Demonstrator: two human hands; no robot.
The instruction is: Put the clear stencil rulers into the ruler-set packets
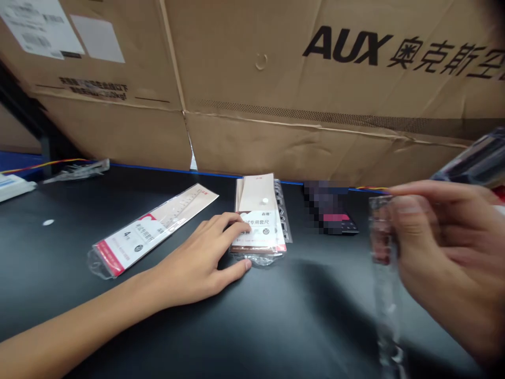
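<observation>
Head view: packaged rulers (258,226) beneath left hand (197,258).

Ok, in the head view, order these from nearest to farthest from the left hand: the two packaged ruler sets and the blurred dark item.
1. Packaged ruler set: centre, touching the fingers of the left hand.
2. Other packaged ruler set: left, just apart from the hand.
3. Blurred dark item: right, beyond the first set.
</observation>
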